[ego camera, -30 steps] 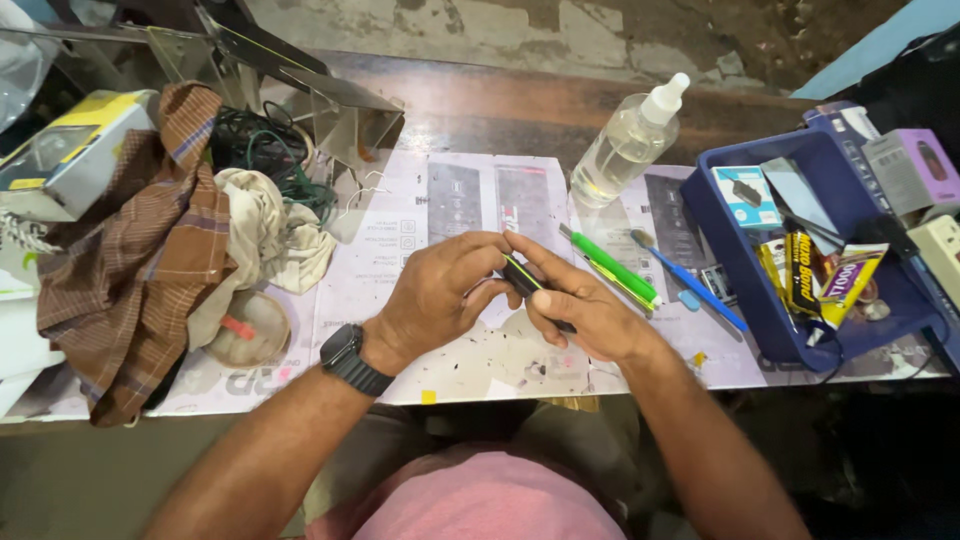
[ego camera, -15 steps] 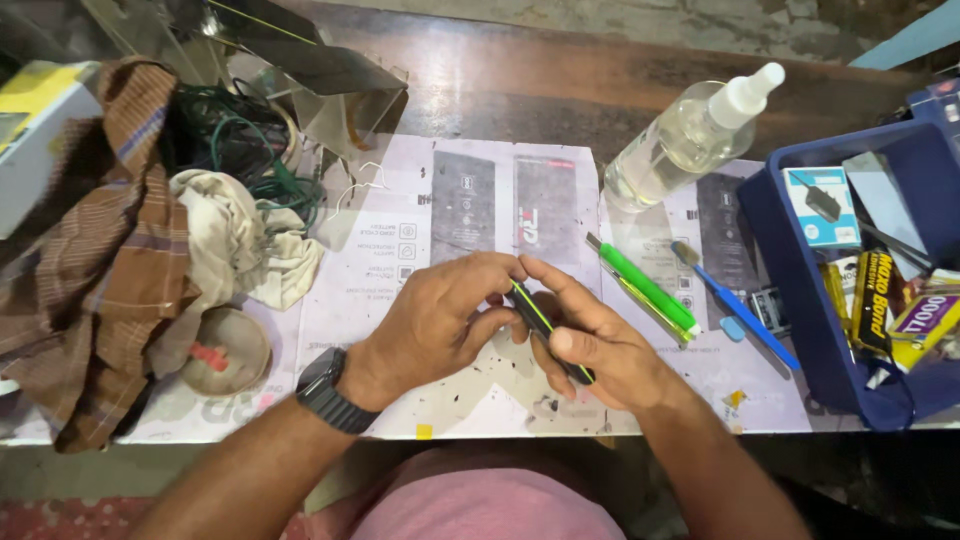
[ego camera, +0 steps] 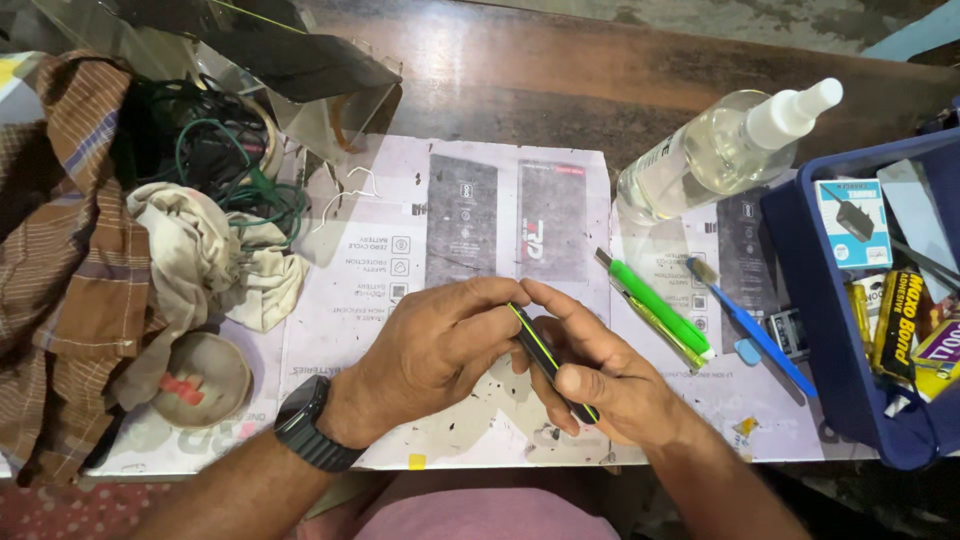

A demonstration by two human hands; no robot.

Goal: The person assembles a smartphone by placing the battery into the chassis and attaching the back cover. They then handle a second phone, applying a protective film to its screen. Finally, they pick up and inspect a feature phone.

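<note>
Closest to the camera, both hands meet over the printed paper sheet point(ego camera: 380, 250) that covers the wooden table point(ego camera: 600, 80). The left hand point(ego camera: 440, 345), a dark watch point(ego camera: 310, 425) on its wrist, curls its fingers together around the upper end of a slim black tool with a yellow-green stripe point(ego camera: 545, 355). The right hand point(ego camera: 610, 375) pinches the lower end, thumb and forefinger closed on it. The tool lies slanted between the palms, just above the sheet.

Just beyond the right hand lie a green utility knife point(ego camera: 655, 310) and a blue toothbrush point(ego camera: 750, 325), side by side but apart. To the left sit a small round dish point(ego camera: 205, 375), a crumpled pale rag point(ego camera: 210, 255) and a brown checked cloth point(ego camera: 70, 270). Farther back, tangled green and black wires point(ego camera: 230, 150) and a clear spray bottle point(ego camera: 710, 150) lying on its side; a blue tray point(ego camera: 820, 300) of small packets stands at the right edge.

The risk, as I judge it: if the tool holds a blade, a slip of the left fingertips could cut them, and a jerk of the right elbow could knock the knife or brush off the sheet
</note>
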